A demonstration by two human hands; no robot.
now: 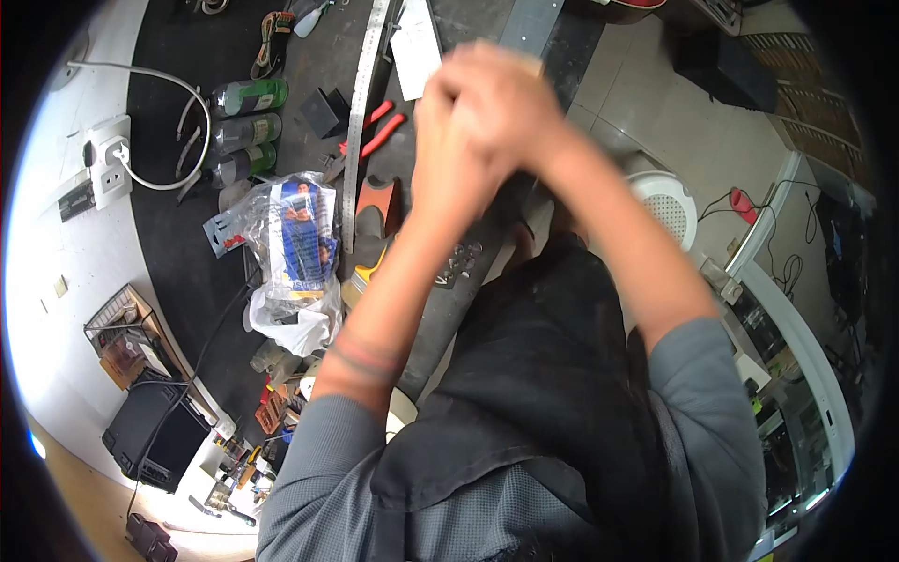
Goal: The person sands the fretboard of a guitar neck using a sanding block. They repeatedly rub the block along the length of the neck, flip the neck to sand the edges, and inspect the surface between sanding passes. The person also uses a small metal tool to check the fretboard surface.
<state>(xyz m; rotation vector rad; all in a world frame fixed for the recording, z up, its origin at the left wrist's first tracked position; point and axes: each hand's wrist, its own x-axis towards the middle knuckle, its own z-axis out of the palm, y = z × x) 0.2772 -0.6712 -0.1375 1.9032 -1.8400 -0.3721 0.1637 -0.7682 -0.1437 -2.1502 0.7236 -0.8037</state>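
Note:
My left hand [448, 140] and my right hand [510, 108] are pressed together above the dark workbench, fingers closed and smeared by motion. A small tan edge [530, 66] shows beyond the right fingers; what it belongs to is hidden. Just past the hands lies a flat white piece [415, 51]. Left of my left forearm are red-handled pliers [382, 134] and a long steel ruler [357, 140]. An orange and dark grey piece [375, 201] rests nearer me, with a yellow-edged object [368, 272] partly behind the forearm.
Several green bottles [248, 131] lie on the bench's left side near a black block [326, 112]. A clear plastic bag with a blue printed package [302, 234] sits closer. Small round clear pieces [461, 262] are by the near edge. A white perforated stool [667, 206] stands right.

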